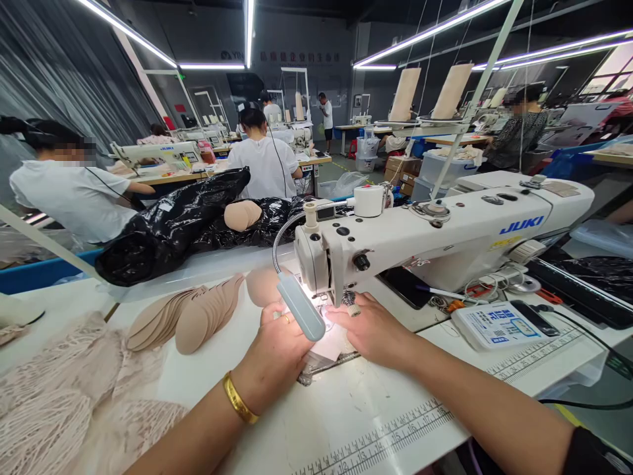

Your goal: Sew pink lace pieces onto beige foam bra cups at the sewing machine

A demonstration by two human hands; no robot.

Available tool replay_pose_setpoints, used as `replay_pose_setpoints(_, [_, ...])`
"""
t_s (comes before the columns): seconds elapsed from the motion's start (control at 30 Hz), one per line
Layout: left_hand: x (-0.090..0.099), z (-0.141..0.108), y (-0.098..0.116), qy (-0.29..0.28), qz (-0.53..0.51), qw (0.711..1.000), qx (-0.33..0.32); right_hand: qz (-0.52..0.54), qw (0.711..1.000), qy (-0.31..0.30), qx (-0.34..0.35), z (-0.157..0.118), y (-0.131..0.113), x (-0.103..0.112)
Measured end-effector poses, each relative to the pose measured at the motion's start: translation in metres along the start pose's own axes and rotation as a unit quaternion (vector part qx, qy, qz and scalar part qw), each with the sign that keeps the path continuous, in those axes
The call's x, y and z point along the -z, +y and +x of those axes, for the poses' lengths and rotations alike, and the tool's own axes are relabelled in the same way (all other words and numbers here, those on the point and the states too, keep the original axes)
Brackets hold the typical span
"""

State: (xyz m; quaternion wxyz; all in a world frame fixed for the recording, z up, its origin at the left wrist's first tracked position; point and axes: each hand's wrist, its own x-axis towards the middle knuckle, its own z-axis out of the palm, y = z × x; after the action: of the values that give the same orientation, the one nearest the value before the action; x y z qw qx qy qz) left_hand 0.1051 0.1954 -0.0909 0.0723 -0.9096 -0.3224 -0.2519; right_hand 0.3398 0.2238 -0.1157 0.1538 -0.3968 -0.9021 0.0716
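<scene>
A white sewing machine (445, 224) stands before me, its lit needle area between my hands. Pale pinkish fabric (327, 346) lies under the presser foot area. My left hand (277, 353), with a gold bracelet at the wrist, has its bent fingers closed on the fabric's left side; the grey gooseneck lamp (301, 307) hides part of them. From the other side, my right hand (373, 330) grips the fabric close to the needle, with its index finger pointing left. A beige moulded pad (264, 286) lies just beyond my left fingers.
Left of the machine are fanned stacks of beige pads (210, 316) and beige lace pieces (54, 389). A black plastic bag (173, 224) is behind the table. At right lie a phone (404, 287) and a white-blue box (502, 324). Co-workers sit at machines farther off.
</scene>
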Motion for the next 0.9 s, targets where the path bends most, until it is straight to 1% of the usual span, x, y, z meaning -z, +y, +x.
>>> replay_pose_setpoints(0.1, [0.0, 0.001, 0.001, 0.01, -0.007, 1.0, 0.002, 0.008, 1.0, 0.01, 0.007, -0.001, 0.001, 0.001])
replay_pose_setpoints(0.23, [0.0, 0.0, 0.001, 0.003, -0.007, 1.0, 0.012, 0.02, 0.999, 0.036, 0.034, -0.005, 0.002, 0.005])
replay_pose_setpoints(0.3, [-0.001, -0.001, 0.0, 0.001, -0.004, 1.0, 0.015, 0.022, 0.996, 0.069, 0.043, -0.006, 0.002, 0.006])
replay_pose_setpoints(0.4, [-0.001, -0.002, 0.0, 0.002, -0.004, 1.0, 0.014, 0.034, 0.988, 0.141, 0.047, -0.007, 0.003, 0.005])
replay_pose_setpoints(0.47, [-0.001, -0.001, 0.0, -0.002, -0.004, 1.0, 0.011, 0.046, 0.984, 0.167, 0.038, -0.007, 0.004, 0.004])
replay_pose_setpoints(0.53, [-0.002, -0.001, 0.0, -0.003, -0.001, 1.0, 0.009, 0.058, 0.984, 0.166, 0.024, -0.007, 0.004, 0.005])
replay_pose_setpoints(0.73, [0.0, 0.001, 0.003, -0.007, 0.009, 1.0, 0.013, 0.093, 0.987, 0.13, -0.014, -0.006, 0.001, 0.007])
replay_pose_setpoints(0.83, [0.003, 0.002, 0.004, -0.009, 0.021, 1.0, 0.006, 0.074, 0.989, 0.126, -0.008, -0.005, 0.001, 0.011])
replay_pose_setpoints(0.9, [0.002, 0.001, 0.002, 0.001, 0.035, 0.999, -0.006, 0.035, 0.992, 0.119, -0.005, -0.002, 0.005, 0.018])
